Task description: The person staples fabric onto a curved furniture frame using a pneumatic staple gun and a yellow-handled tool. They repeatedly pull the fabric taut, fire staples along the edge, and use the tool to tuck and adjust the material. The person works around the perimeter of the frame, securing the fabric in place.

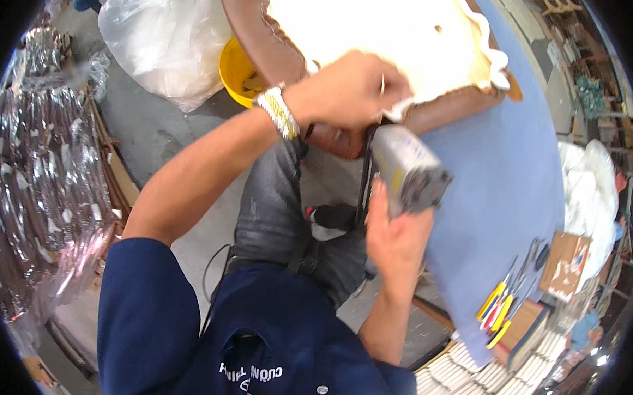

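Note:
A padded upholstery piece [437, 33], glaring white on top, lies before me with brown leather cover [451, 110] folded up round its rim. My left hand [356, 90], with a beaded bracelet at the wrist, is closed at the near edge and appears to pinch the cover there; its fingertips are partly lost in glare. My right hand [396, 236] grips a grey staple gun [406, 166]. The gun's nose points at the edge just below my left hand; whether it touches cannot be made out. Black handle parts hang beneath the gun.
A blue table [504, 177] carries the piece. On its near right lie yellow- and red-handled hand tools [499, 308] beside a small cardboard box [564, 265]. A yellow bucket [234, 67] and a plastic bag [161, 39] stand left. Plastic-wrapped brown pieces [45, 186] line the far left.

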The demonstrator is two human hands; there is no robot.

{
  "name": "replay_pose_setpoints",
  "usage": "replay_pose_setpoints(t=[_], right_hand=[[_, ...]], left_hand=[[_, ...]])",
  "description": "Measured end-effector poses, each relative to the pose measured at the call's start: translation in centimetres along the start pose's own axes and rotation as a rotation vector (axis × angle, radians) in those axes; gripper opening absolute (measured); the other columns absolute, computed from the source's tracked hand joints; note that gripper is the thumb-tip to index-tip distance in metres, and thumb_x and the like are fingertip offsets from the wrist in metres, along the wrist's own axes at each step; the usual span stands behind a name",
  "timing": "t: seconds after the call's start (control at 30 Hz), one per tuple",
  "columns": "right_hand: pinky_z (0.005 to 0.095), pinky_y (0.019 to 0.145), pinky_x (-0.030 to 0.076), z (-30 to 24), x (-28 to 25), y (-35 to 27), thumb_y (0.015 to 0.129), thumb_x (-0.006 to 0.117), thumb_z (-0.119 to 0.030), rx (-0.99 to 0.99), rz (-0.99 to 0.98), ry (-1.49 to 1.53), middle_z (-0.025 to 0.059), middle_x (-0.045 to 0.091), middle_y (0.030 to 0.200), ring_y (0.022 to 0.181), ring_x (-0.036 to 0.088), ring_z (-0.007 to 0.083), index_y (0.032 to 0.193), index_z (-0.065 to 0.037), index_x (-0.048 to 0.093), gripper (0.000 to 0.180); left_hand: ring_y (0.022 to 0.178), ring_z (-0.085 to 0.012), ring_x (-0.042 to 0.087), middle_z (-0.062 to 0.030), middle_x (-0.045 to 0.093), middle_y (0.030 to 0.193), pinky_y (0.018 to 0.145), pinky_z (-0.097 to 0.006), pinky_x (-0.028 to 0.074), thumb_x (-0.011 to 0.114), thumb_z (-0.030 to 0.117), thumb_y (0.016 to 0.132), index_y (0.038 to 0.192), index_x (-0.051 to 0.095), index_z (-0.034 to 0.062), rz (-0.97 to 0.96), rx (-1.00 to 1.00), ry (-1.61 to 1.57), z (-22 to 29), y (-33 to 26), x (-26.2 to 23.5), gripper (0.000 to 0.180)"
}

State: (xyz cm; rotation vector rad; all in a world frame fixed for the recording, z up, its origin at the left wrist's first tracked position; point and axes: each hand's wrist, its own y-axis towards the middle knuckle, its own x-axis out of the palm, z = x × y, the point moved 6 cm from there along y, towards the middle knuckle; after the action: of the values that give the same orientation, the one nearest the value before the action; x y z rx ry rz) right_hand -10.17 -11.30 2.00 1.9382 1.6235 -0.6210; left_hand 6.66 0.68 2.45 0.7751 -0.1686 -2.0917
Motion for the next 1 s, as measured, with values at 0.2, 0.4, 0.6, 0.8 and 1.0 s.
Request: replay_pose_setpoints(t=[0.2, 0.4, 0.6, 0.8, 1.0], right_hand=[[0.0349, 0.057, 0.050, 2.1, -0.5, -6.6, 0.098, 0.065, -0.011, 0.303, 0.199, 0.697, 0.0117, 0.070, 0.075, 0.062, 0.064, 0.0132, 0.103, 0.005, 0.073, 0.018], [0.0384, 0.068, 0.053, 8.3, 2.9, -14.2, 0.093, 0.070, -0.014, 0.417, -0.062, 0.437, 0.0185, 0.072, 0.093, 0.073, 0.069, 0.0265, 0.101, 0.004, 0.071, 0.020], [0.0451, 0.083, 0.055, 9.2, 4.1, -17.5, 0.092, 0.072, -0.019, 0.407, -0.057, 0.447, 0.0239, 0.072, 0.099, 0.096, 0.071, 0.0445, 0.119, 0.001, 0.055, 0.038], [0.0478, 0.083, 0.055, 9.0, 2.8, -16.2, 0.093, 0.071, -0.022, 0.320, -0.065, 0.388, 0.0259, 0.072, 0.104, 0.099, 0.070, 0.0474, 0.122, -0.001, 0.051, 0.041], [0.0483, 0.085, 0.055, 8.8, 1.6, -17.4, 0.095, 0.071, -0.025, 0.337, -0.011, 0.368, 0.0280, 0.071, 0.105, 0.103, 0.069, 0.0478, 0.126, -0.002, 0.049, 0.044]], left_hand=[[0.088, -0.0281, 0.069, -0.0144, 0.073, 0.096, 0.082, -0.039, 0.053, 0.068, 0.038, 0.097, 0.111, 0.077, 0.0070, 0.316, 0.141, 0.556, 2.0, -2.8, -8.7, 0.035], [0.073, -0.0268, 0.065, -0.0143, 0.070, 0.079, 0.069, -0.038, 0.050, 0.065, 0.040, 0.099, 0.119, 0.076, 0.0078, 0.236, 0.053, 0.458, 1.7, -2.4, -4.0, 0.039], [0.063, -0.0029, 0.051, -0.0043, 0.068, 0.074, 0.059, -0.023, 0.043, 0.065, 0.028, 0.104, 0.128, 0.071, 0.0021, 0.182, -0.256, 0.037, 2.0, -0.4, -1.8, 0.036], [0.060, 0.0004, 0.039, 0.0102, 0.047, 0.068, 0.054, -0.019, 0.029, 0.056, 0.036, 0.108, 0.127, 0.071, 0.0015, 0.283, -0.147, -0.303, 7.6, 2.6, 4.0, 0.042], [0.083, -0.0141, 0.065, -0.0053, 0.066, 0.093, 0.074, -0.029, 0.051, 0.049, 0.043, 0.108, 0.121, 0.069, -0.0024, 0.056, -0.013, -0.281, 7.0, 4.0, 4.6, 0.051]])
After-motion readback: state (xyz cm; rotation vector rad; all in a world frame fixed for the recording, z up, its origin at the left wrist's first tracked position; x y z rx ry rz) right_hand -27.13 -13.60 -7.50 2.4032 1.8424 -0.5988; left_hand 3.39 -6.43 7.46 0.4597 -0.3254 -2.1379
